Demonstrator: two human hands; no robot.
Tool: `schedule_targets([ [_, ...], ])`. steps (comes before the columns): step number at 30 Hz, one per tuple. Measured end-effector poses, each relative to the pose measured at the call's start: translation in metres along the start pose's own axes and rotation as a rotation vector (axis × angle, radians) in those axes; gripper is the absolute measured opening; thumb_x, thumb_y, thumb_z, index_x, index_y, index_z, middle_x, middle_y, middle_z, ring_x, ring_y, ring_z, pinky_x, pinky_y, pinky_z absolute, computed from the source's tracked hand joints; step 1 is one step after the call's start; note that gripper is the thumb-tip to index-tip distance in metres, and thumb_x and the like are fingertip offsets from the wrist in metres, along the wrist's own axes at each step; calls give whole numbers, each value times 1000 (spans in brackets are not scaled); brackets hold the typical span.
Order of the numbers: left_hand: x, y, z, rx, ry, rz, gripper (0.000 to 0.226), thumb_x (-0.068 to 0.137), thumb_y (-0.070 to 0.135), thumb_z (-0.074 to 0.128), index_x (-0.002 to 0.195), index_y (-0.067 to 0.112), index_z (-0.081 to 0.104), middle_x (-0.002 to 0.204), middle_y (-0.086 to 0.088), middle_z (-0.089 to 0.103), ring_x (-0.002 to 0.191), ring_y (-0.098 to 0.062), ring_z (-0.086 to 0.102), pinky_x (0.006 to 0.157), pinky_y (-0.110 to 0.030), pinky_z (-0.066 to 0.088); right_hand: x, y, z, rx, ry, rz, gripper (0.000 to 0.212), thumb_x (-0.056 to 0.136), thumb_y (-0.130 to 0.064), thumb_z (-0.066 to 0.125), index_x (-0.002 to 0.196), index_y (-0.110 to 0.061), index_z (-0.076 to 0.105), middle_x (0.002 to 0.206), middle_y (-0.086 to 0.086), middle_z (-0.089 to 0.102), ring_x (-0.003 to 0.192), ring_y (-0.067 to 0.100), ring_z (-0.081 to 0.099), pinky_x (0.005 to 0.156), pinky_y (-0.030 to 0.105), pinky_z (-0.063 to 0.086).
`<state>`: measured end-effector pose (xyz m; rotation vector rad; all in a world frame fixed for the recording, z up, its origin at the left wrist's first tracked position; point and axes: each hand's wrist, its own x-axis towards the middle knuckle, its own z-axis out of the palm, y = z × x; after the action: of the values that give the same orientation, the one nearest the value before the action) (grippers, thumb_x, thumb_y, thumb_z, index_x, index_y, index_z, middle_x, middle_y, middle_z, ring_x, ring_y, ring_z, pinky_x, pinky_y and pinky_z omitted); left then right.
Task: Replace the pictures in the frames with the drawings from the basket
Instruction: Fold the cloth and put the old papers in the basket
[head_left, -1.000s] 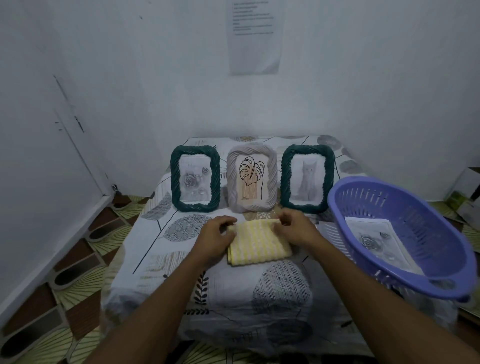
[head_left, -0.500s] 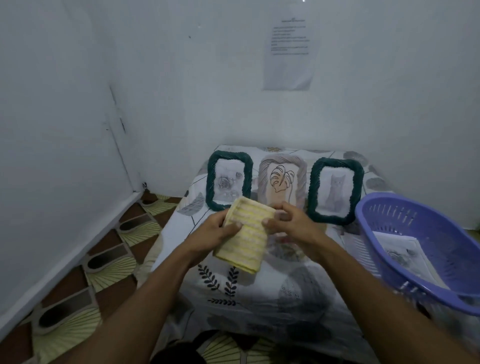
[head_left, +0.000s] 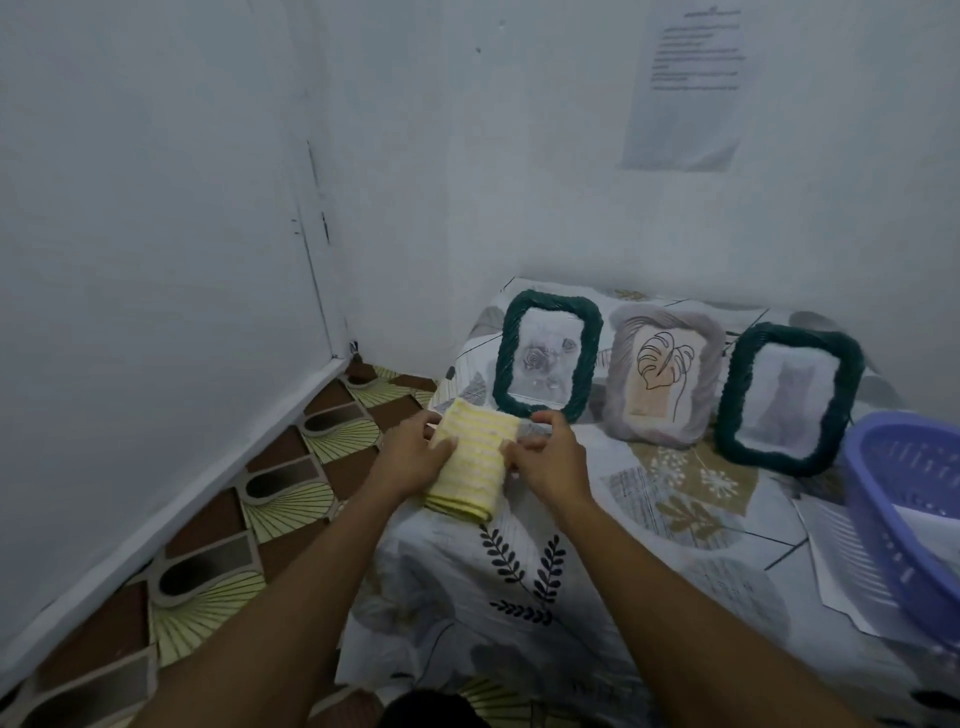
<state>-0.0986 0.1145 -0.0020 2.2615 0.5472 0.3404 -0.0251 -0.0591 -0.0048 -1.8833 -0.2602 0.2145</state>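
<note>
Both hands are on the folded yellow striped cloth (head_left: 475, 467), out at 9 o'clock on the tabletop (head_left: 597, 571), right by its left edge. The left hand (head_left: 415, 457) grips the cloth's left side, fingers curled under and thumb on top. The right hand (head_left: 553, 460) pinches the right side, and its index finger arches up clear of the fabric. Whether the cloth rests on the tabletop or hangs just above it, I cannot tell.

Behind the hands, three frames stand upright in a row along the wall side. At 11 o'clock from the cloth, just beyond it, is the left green frame (head_left: 592, 353) with a rose picture. At 1 o'clock is the grey frame (head_left: 621, 384) with a leaf line drawing on a beige card. Further round at 2 o'clock is the right green frame (head_left: 732, 395) with a faint cat picture. All three have their pictures in place.

Over at 3 o'clock the purple basket (head_left: 893, 530) sits at the right edge of the view, partly cut off. A pale sheet shows inside it, too cropped to read. A printed paper (head_left: 836, 561) lies flat under the basket's near side.

High at 1 o'clock, a typed notice (head_left: 685, 88) is stuck on the white wall. Patterned floor tiles (head_left: 260, 493) run along 8 o'clock.
</note>
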Motion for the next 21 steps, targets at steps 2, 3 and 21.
schedule_targets([
  [2, -2, -13, 13, 109, 21, 74, 52, 89, 31, 63, 135, 10, 49, 128, -11, 58, 114, -25, 54, 96, -34, 44, -8, 16, 10, -188, 45, -163, 44, 80, -20, 74, 120, -20, 56, 97, -2, 65, 87, 16, 63, 80, 26, 50],
  [3, -5, -19, 19, 95, 45, 101, 54, 90, 30, 63, 137, 10, 47, 131, -11, 55, 119, -25, 50, 100, -36, 41, -11, 23, 14, -228, 65, -231, 41, 81, -20, 72, 120, -18, 58, 102, -2, 65, 89, 15, 63, 81, 27, 50],
  [21, -18, 2, 28, 488, 74, 359, 51, 92, 40, 52, 137, 18, 48, 149, -6, 39, 135, -29, 30, 110, -43, 27, -17, 24, -40, -278, -37, -301, 24, 88, -15, 63, 111, -16, 71, 113, 2, 69, 91, 10, 62, 83, 22, 48],
])
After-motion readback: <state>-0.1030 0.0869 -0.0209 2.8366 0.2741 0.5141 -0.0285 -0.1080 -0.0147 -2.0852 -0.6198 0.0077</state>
